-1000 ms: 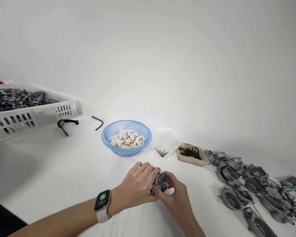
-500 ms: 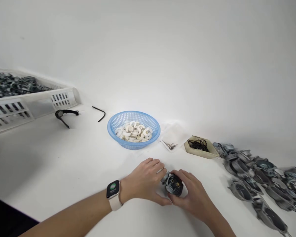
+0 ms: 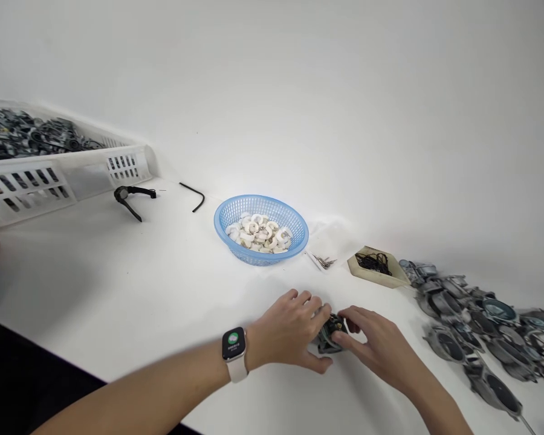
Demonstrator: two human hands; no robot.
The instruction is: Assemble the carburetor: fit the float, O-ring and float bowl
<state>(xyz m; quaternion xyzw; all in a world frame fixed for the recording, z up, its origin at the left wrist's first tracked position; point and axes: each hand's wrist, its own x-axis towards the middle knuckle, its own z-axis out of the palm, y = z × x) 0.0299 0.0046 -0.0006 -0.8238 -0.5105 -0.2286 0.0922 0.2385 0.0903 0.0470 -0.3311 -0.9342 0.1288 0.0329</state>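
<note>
A grey metal carburetor (image 3: 327, 344) with a dark top and small brass fittings rests on the white table near the front. My left hand (image 3: 294, 329), wearing a watch at the wrist, curls over its left side and steadies it. From the right, the thumb and fingertips of my right hand (image 3: 374, 341) pinch the carburetor's dark upper part. Both hands cover much of the piece. Behind them stands a blue basket (image 3: 222, 232) of white C-shaped pieces. A small clear tray (image 3: 315, 263) holds thin metal pins, and a cream tray (image 3: 374, 278) holds black rubber rings.
Several more carburetors (image 3: 492, 347) lie grouped on the right. A white slotted crate (image 3: 88, 181) full of dark metal parts stands at the back left. Nearby lie a black bent bracket-like item (image 3: 133, 191) and a black bent rod (image 3: 194, 192). A dark sleeve or garment shows at the left edge.
The view has shifted, so the basket and trays sit farther right. My right hand's fingers have moved from around the carburetor's side onto its top. My left hand stays on it.
</note>
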